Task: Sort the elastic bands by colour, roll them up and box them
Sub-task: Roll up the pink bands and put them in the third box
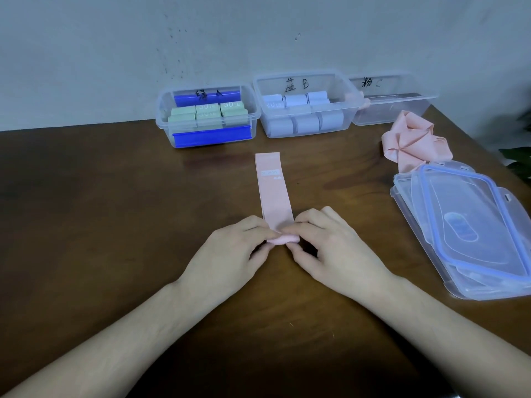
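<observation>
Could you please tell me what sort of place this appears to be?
Probably a plain indoor sorting station: a wooden table against a bare wall, with hand-labelled plastic boxes and stacked lids.

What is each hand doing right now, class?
Left hand: pinches the rolled end of the pink band.
Right hand: pinches the same rolled end from the other side.
</observation>
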Motion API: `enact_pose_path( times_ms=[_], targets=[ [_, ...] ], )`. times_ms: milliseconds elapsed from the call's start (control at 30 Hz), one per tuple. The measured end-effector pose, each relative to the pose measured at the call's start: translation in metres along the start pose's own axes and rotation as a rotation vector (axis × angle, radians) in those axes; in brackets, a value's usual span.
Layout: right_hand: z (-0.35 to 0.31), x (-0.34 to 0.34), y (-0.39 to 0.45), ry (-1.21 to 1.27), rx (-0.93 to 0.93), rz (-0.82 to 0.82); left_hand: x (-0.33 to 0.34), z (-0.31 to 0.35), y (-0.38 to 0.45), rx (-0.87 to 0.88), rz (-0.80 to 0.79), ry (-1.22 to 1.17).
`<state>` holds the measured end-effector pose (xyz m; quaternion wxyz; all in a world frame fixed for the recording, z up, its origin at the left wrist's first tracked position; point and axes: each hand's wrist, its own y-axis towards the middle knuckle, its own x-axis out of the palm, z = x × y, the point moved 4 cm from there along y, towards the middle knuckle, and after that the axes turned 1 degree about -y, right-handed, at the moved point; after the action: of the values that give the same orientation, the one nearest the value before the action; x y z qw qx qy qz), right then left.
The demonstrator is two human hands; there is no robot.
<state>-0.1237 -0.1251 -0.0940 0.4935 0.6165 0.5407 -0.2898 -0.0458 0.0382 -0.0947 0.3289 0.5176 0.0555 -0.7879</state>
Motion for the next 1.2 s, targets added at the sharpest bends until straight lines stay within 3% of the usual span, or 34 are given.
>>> enact_pose_path(
  times_ms=[667, 867, 1200],
  targets=[
    [0.009, 0.004, 0.009, -0.024, -0.003, 0.016, -0.001, -0.007, 0.014, -0.017, 0.013, 0.052],
    [0.015, 0.006, 0.017, -0.04, -0.01, 0.022, -0.002, -0.006, 0.016, 0.052, 0.063, 0.072],
    [0.019, 0.007, 0.024, -0.041, -0.009, 0.059, -0.001, -0.015, 0.027, -0.033, 0.077, 0.047]
  ],
)
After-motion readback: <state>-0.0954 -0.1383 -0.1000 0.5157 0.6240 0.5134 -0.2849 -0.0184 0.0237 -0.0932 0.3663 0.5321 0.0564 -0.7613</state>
